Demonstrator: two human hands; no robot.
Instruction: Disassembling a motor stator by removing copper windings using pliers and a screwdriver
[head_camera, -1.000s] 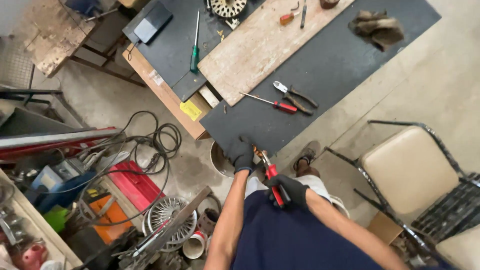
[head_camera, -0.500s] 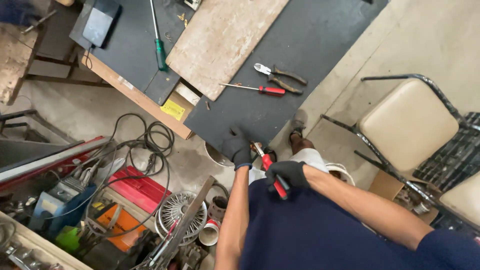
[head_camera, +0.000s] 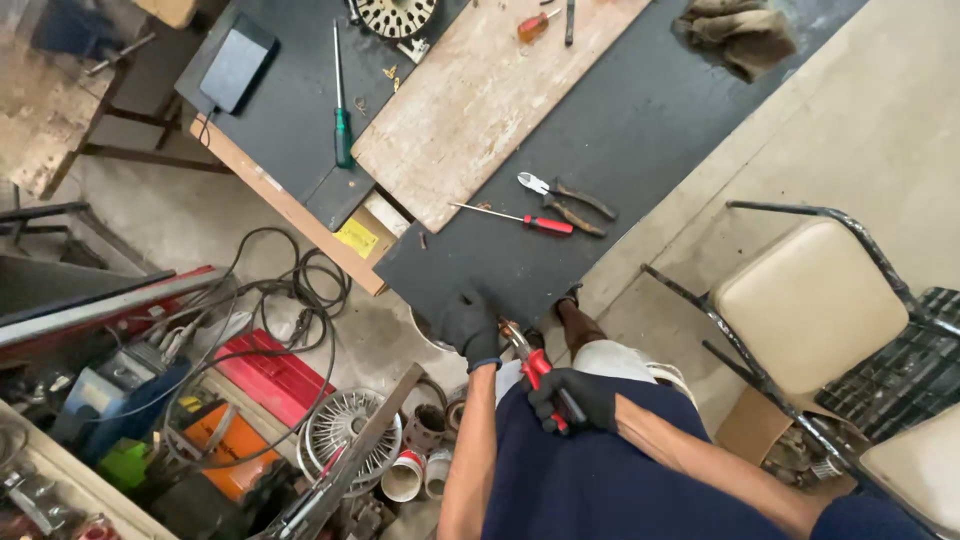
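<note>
Head view, looking straight down: both hands are gloved in black and working close to the body, at the near edge of the dark worktop (head_camera: 640, 150). The right hand (head_camera: 578, 397) has its fingers wrapped tight round the red handles of a pair of pliers (head_camera: 535, 370), the nose of the tool angled up and to the left. The left hand (head_camera: 468, 322) sits right at that nose, fingers curled in at the worktop's edge, touching the pliers' tip; whatever small piece may sit between glove and tip is too small to make out.

Further up the worktop, well apart from the hands, lie a red-handled screwdriver (head_camera: 512, 218) and, just beside it, dark-handled cutters (head_camera: 565, 197). A pale wooden board (head_camera: 480, 95) runs across the surface, with a green-handled screwdriver (head_camera: 341, 100) to its left and a grey flat box (head_camera: 232, 68) beyond that. A brown rag (head_camera: 738, 32) sits at the far corner.

On the floor: coiled black cable (head_camera: 280, 290), a red case (head_camera: 268, 370), and a cream-cushioned chair (head_camera: 810, 305) to the right.
</note>
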